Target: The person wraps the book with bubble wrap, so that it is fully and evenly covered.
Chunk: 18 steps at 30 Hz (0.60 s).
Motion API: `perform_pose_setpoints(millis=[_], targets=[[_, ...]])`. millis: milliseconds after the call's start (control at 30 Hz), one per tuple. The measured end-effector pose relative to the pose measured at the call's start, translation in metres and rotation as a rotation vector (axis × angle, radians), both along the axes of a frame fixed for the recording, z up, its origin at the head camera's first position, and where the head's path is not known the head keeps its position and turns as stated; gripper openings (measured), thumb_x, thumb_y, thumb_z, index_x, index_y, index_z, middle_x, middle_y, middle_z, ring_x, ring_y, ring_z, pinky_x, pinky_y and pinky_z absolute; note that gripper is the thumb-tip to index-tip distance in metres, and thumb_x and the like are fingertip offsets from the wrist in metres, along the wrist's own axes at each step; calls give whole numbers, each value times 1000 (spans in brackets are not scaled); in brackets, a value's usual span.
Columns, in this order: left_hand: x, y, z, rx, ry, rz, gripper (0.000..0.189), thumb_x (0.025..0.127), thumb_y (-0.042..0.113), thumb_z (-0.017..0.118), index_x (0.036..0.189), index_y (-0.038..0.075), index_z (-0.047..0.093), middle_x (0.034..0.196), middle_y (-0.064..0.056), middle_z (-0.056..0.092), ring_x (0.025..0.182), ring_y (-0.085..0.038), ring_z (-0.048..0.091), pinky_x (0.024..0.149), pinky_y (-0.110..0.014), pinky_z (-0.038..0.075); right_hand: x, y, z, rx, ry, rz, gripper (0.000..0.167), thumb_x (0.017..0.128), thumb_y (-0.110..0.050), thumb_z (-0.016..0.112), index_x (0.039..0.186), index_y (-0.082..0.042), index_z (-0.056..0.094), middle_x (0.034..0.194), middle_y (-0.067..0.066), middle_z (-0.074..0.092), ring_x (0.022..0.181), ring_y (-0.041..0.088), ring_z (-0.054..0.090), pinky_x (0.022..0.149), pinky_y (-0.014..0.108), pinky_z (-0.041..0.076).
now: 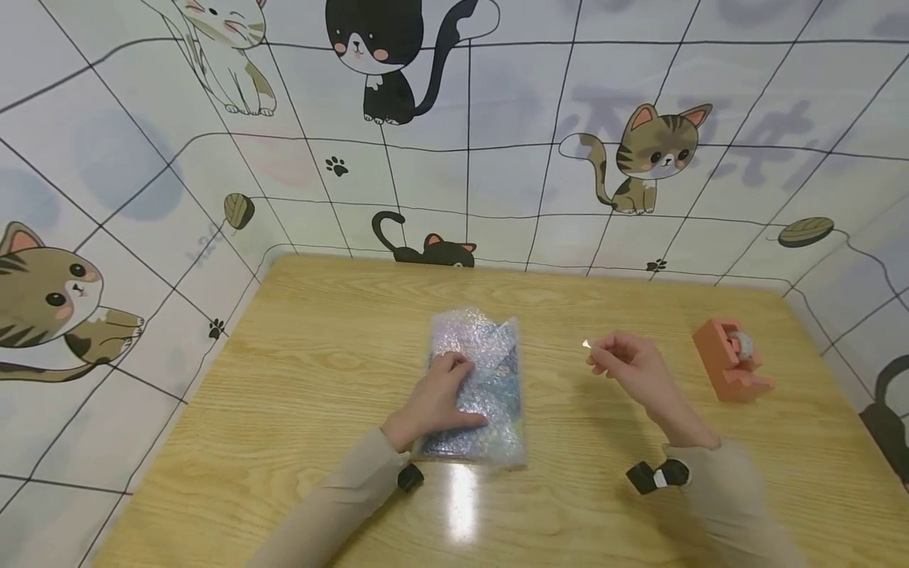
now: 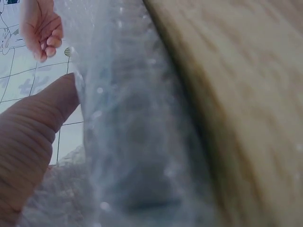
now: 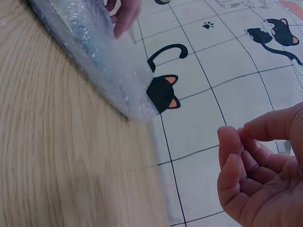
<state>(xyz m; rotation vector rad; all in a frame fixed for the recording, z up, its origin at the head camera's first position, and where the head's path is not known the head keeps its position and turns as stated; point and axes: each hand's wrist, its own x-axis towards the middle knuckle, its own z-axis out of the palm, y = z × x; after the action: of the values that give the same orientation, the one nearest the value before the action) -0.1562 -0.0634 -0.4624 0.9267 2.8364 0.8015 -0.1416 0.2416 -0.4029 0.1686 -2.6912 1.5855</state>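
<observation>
A flat, colourful item in bubble wrap lies on the wooden table, its wrap loose and peaked at the far end. Over its left part rests my left hand, thumb spread across the top and fingers toward the far side. The left wrist view has the thumb beside the package's edge; the other fingers are hidden there. Off to the right, raised above the table, my right hand pinches a small shiny piece of clear tape between thumb and index finger. The right wrist view shows those fingertips together.
A coral-pink tape dispenser with a roll in it stands on the table to the right of my right hand. Cat-patterned wall covering rises behind the table and along both sides.
</observation>
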Motion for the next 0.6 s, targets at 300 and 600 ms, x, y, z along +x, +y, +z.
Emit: perform_pose_setpoints(millis=[300, 600], targets=[[-1, 0, 0, -11, -8, 13, 87, 64, 46, 83, 129, -2, 50, 126, -15, 45, 116, -28, 43, 94, -39, 44, -12, -48, -21, -75, -3, 105, 12, 91, -2, 59, 90, 9, 60, 77, 17, 66, 63, 25, 64, 59, 36, 55], [0, 0, 0, 12, -14, 21, 85, 65, 44, 83, 128, -4, 50, 127, -17, 45, 119, -29, 42, 95, -40, 44, -25, -82, -44, -19, 61, 159, 5, 85, 7, 59, 80, 6, 59, 65, 15, 64, 55, 27, 62, 48, 29, 52]])
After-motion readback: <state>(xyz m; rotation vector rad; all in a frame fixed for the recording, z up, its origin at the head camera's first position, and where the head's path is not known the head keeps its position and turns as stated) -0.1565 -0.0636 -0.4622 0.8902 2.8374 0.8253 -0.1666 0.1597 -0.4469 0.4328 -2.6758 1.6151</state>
